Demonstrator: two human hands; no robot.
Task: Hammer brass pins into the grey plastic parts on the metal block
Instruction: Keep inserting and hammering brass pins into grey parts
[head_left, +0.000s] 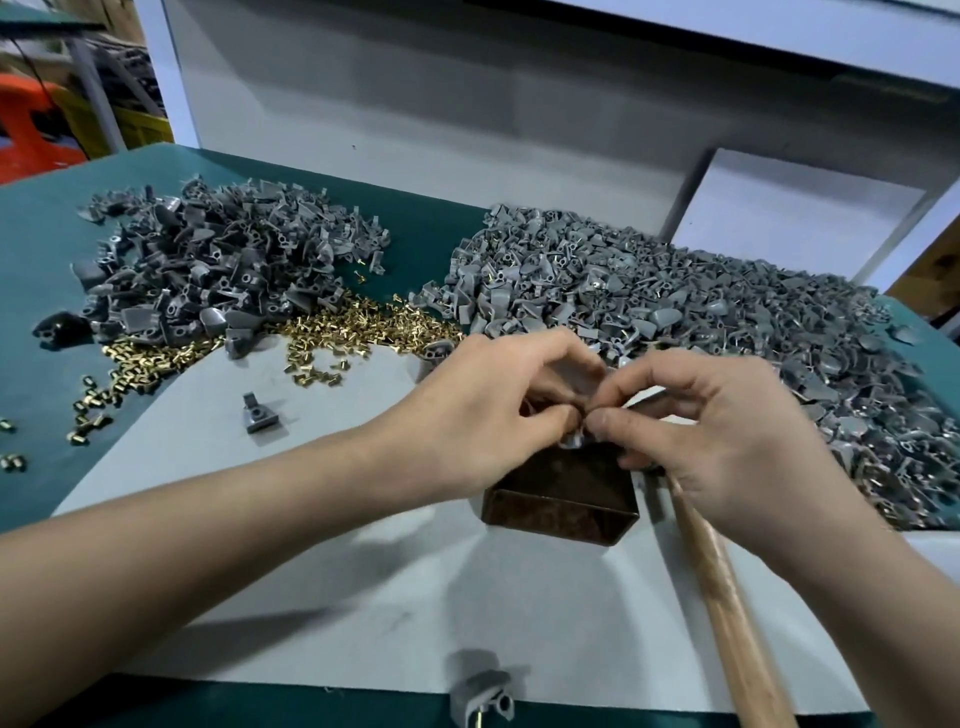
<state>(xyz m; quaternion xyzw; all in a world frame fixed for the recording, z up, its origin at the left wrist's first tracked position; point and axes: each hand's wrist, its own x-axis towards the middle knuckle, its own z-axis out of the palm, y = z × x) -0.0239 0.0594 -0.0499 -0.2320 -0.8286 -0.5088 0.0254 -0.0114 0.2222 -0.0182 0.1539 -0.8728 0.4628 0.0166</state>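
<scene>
**Head view: both hands are pinching a grey part on the metal block**

Head camera is looking down at a work table where the left hand and the right hand are meeting fingertip to fingertip. Both thumbs and forefingers are curling in and pinching a small grey part, which is sitting at the far top edge of the metal block. The block, rusty brown, is resting on a pale grey sheet that is lying on the green mat.

A wooden hammer handle is running from under the right palm down to the bottom edge. The right hand's lower fingers are curling near it, but whether they are gripping it cannot be told. The hammer's head is hidden.

Loose brass pins are lying scattered beyond the left hand, between a darker pile of parts on the left and a larger, lighter pile of parts on the right, which is reaching to just behind the right hand. A single part is lying alone on the sheet left of the left forearm. Another part, with a brass pin showing beneath it, is sitting at the sheet's near edge.
</scene>
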